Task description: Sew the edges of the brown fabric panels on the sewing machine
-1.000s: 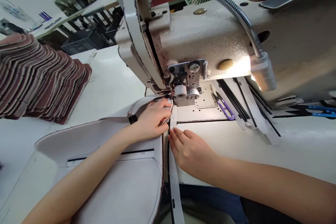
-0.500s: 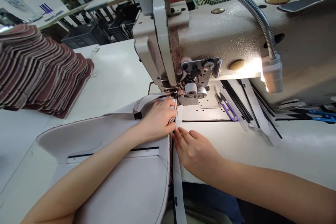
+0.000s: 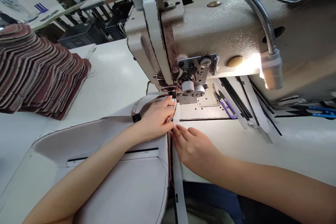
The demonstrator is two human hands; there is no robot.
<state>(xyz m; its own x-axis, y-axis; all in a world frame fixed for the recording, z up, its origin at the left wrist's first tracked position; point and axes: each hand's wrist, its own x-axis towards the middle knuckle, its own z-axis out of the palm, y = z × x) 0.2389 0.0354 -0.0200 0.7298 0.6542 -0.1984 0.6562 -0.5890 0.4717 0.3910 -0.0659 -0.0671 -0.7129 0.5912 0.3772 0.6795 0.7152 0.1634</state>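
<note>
Right before the sewing machine, the left hand lies palm-down and partly open, its fingers slightly bent, on the edge of the pale panel, which runs from under the machine's presser area toward the person. Farther from the machine on the near side, the right hand has its fingertips drawn together, pinching the white strip along that edge. Purple snips lie beneath the machine's arm.
</note>
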